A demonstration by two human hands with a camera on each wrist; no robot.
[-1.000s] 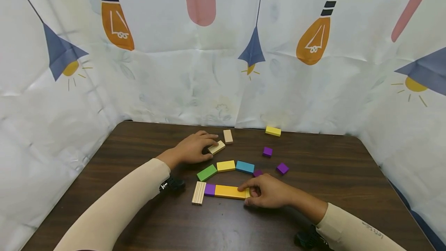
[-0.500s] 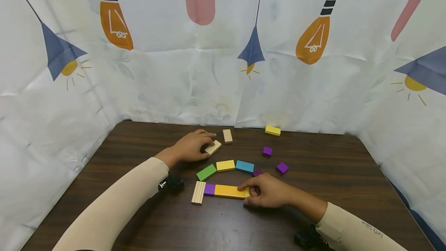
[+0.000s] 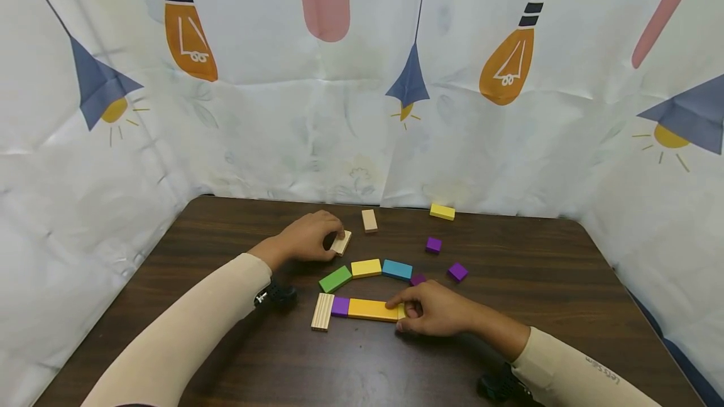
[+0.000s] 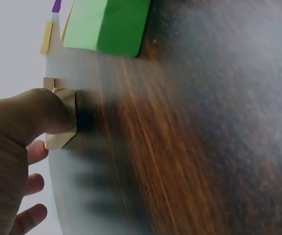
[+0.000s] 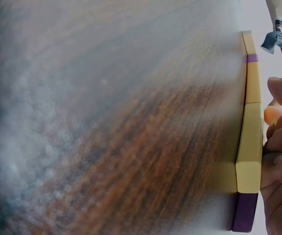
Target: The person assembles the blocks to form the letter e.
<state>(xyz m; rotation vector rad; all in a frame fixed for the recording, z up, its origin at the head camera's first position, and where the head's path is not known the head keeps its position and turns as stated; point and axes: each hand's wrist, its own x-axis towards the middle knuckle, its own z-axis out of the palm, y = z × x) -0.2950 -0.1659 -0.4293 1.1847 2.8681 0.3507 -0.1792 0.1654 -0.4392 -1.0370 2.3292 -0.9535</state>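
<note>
One pale block [image 3: 341, 244], pinched in my left hand [image 3: 308, 236]: drawn leftward, farther from its plain twin [image 3: 369, 221], now beyond the green block [image 3: 336, 279] on the desk [image 3: 283, 363]. My reading: in hand, apart from the row [image 3: 357, 308]. Right hand [image 3: 438, 309] unmoved, curled at the right end of the orange plank [image 3: 373, 310]; can't tell if gripping.

1 pale wooden block [image 3: 340, 244], turned diagonally, sits beyond 1 long, flat-lying orange block [image 3: 367, 310].
</note>
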